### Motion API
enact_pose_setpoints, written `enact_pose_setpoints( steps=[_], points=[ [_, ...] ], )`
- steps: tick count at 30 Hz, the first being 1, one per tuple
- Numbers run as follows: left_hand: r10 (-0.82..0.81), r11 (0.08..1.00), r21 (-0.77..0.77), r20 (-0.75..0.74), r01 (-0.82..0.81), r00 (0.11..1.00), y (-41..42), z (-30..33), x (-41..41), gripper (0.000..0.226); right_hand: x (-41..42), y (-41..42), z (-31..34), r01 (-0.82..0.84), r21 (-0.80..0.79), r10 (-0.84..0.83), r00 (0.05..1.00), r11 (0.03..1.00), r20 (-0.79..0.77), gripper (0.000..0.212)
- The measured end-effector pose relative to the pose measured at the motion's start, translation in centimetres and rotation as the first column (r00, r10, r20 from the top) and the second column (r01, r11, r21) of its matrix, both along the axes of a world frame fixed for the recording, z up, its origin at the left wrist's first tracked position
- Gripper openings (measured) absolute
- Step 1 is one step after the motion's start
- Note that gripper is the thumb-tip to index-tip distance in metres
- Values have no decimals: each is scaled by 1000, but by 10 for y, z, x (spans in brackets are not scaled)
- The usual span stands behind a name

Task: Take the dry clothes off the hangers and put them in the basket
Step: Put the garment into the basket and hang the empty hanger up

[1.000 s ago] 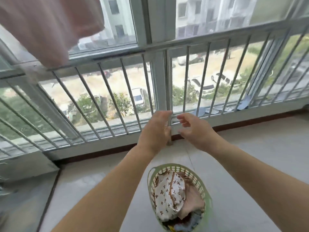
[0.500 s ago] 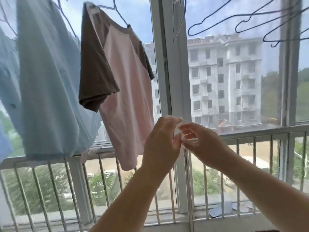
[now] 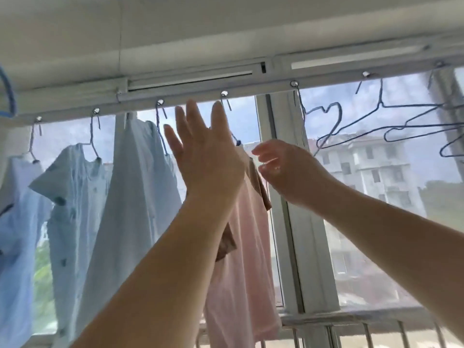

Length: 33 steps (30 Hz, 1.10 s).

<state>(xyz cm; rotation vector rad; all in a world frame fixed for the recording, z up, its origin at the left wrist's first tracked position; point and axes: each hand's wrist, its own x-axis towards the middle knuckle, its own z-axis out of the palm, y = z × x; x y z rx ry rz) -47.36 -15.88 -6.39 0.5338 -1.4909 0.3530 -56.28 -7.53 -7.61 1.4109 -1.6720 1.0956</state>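
Balcony window behind rail (image 3: pixel 200 95) of hung laundry. Left hand (image 3: pixel 208 156) flat-fingered, right hand (image 3: pixel 283 169) loosely curled, both empty, near pink shirt (image 3: pixel 241 247). Best: steady hanger hook (image 3: pixel 226 104), slip shoulders off singly.

Two bare forearms, no sleeves in view up to the frame's edge. The left hand (image 3: pixel 208 159) and right hand (image 3: pixel 288 172) wear no gloves, rings, watch or bracelets; the fingernails look short and unpainted
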Motion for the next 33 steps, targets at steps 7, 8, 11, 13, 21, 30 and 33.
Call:
enact_pose_setpoints(
  steps=[7, 8, 11, 13, 21, 30, 33],
  points=[
    [-680, 606, 375, -213, 702, 701, -49, 27, 1, 57, 13, -53, 67, -54, -58, 58, 996, 997, 66, 30],
    [-735, 534, 378, -235, 756, 636, -58, 25, -2, 57, 15, -63, 74, -45, -55, 49, 996, 998, 81, 33],
    [-856, 297, 441, -271, 847, 441, -69, 18, -9, 53, 14, -75, 82, -15, 14, 12, 980, 1000, 200, 42],
    [-890, 189, 477, -286, 858, 355, -80, 18, -13, 41, 6, -86, 84, 108, 78, -120, 978, 991, 170, 36],
    [-719, 629, 390, -38, 673, 694, -129, 33, -38, 36, -44, -95, 75, 405, -189, -414, 910, 894, -8, 16],
    [-683, 684, 455, 123, 571, 720, -148, 37, -82, 52, -73, -78, 43, 455, -366, -472, 880, 812, 47, 34],
    [-715, 660, 459, 138, 595, 686, -149, 38, -91, 50, -74, -76, 37, 398, -475, -355, 917, 785, 182, 33]
  ],
)
